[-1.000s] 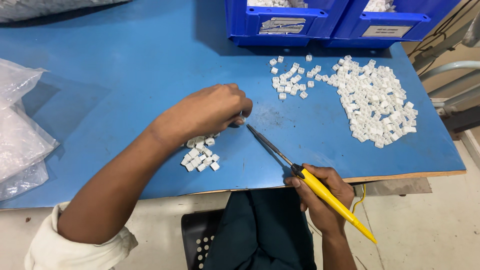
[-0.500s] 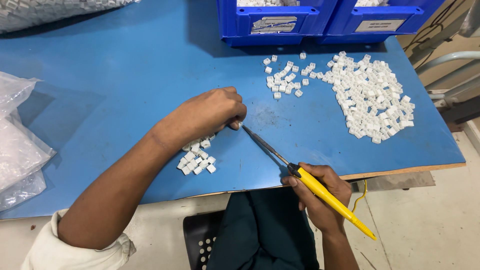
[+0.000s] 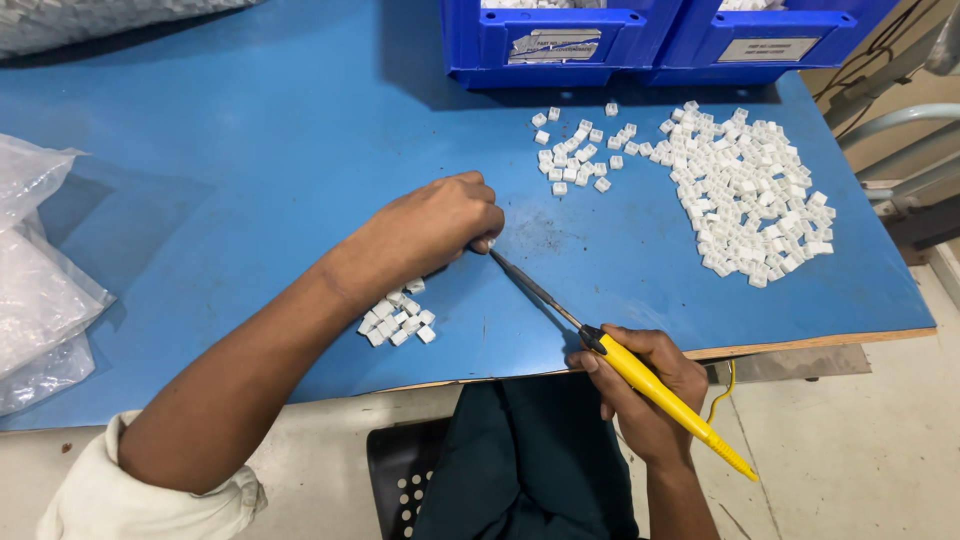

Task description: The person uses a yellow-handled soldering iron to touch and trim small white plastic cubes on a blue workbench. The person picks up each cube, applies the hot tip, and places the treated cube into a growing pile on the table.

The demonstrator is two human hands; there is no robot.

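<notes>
The left hand (image 3: 440, 225) pinched a small white plastic piece (image 3: 490, 243) on the blue table (image 3: 250, 150). The right hand (image 3: 640, 385) gripped a yellow-handled tool (image 3: 640, 375), tip touching it. Two blue bins (image 3: 560, 40) carried pale rectangular labels (image 3: 553, 46); clear bags (image 3: 35, 270) lay left.

I see a matt blue table top (image 3: 250, 180) with a raw wooden edge. My right hand (image 3: 645, 385) holds a tool (image 3: 640, 375) with a glossy yellow plastic handle and dull metal shaft. Small white plastic pieces (image 3: 750, 200), glossy blue plastic bins (image 3: 560, 45), crinkled clear plastic bags (image 3: 35, 270).
</notes>
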